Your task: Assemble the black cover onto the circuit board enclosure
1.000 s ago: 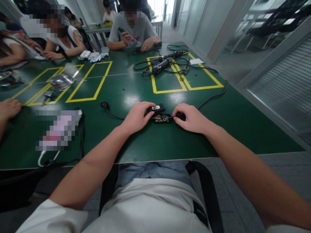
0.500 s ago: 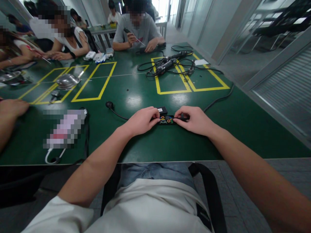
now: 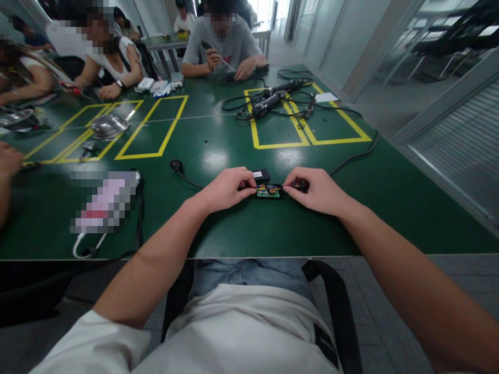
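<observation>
A small green circuit board (image 3: 268, 192) with copper coils and thin coloured wires lies between my two hands. My left hand (image 3: 230, 189) pinches the black cable at the board's left end, and that cable runs left to a round black plug (image 3: 176, 165). At the other end, my right hand (image 3: 312, 189) is closed on the black cable that leads off to the right (image 3: 351, 160). Just behind the board sits a black case part (image 3: 260, 174) with a white label.
A pink device (image 3: 105, 202) with a white cord lies at left. Black tools with coiled cables (image 3: 268, 101) lie beyond, over yellow tape outlines. A metal bowl-like part (image 3: 109, 126) is at back left. Another person (image 3: 222, 47) works opposite; a hand (image 3: 10, 160) rests at the left edge.
The board's green face is now more visible, and my right hand has shifted slightly right. The neighbouring person's hand at the left edge has drawn back leftward.
</observation>
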`<move>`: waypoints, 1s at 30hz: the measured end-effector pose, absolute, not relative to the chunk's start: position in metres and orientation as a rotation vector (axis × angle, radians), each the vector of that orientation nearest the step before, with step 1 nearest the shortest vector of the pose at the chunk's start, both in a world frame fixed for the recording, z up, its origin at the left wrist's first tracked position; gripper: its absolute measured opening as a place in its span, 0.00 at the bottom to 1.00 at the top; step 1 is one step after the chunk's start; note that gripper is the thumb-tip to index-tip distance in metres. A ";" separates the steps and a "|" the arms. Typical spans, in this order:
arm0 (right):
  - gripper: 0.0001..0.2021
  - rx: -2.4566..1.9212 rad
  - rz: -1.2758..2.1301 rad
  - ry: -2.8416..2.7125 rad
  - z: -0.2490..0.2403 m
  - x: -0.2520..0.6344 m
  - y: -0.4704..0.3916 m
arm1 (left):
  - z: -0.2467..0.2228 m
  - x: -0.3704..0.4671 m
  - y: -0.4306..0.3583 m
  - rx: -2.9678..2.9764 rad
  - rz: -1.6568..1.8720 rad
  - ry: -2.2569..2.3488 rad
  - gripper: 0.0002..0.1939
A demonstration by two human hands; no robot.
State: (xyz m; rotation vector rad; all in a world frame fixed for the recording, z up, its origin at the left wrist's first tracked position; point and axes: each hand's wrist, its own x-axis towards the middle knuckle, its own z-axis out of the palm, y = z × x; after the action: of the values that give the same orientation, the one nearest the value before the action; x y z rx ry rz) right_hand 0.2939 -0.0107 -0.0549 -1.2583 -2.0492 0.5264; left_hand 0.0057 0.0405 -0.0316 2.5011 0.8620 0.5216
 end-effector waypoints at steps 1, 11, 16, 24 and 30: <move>0.05 -1.259 0.527 -2.047 -0.055 0.294 -0.010 | -0.032 0.005 0.041 2.492 0.522 0.862 0.02; 0.05 -1.247 0.508 -2.036 -0.055 0.292 -0.010 | -0.035 0.004 0.045 2.534 0.574 0.851 0.05; 0.05 -1.237 0.515 -2.030 -0.056 0.291 -0.010 | -0.036 0.004 0.043 2.522 0.599 0.862 0.04; 0.05 -1.229 0.573 -2.061 -0.057 0.293 -0.008 | -0.034 0.000 0.046 2.561 0.549 0.831 0.07; 0.03 -1.250 0.527 -2.082 -0.056 0.292 -0.007 | -0.042 0.003 0.048 2.548 0.653 0.918 0.09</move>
State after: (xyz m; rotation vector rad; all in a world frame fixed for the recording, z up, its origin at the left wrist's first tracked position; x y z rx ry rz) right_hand 0.2925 -0.0075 -0.0564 -1.2496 -2.0820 0.5274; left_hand 0.0029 0.0485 -0.0422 2.5482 0.9178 0.6531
